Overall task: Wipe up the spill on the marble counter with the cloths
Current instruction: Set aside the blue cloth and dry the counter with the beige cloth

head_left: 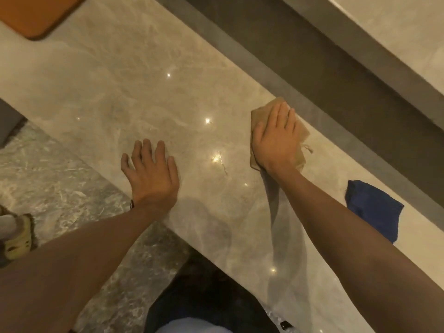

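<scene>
A polished beige marble counter (pixel 115 92) runs diagonally through the view. My right hand (pixel 276 138) lies flat, fingers straight, pressing a tan cloth (pixel 301 134) onto the counter near its far edge. My left hand (pixel 151 174) rests flat on the bare marble by the near edge, fingers spread, holding nothing. A blue cloth (pixel 374 207) lies crumpled on the counter to the right of my right forearm, untouched. Small wet glints (pixel 217 158) show on the marble between my hands.
An orange mat or board (pixel 36 13) lies on the counter at the far left corner. A dark recessed channel (pixel 312 68) runs behind the counter, with a paler ledge beyond. Grey marbled floor (pixel 60 188) and a shoe (pixel 16 236) are at the lower left.
</scene>
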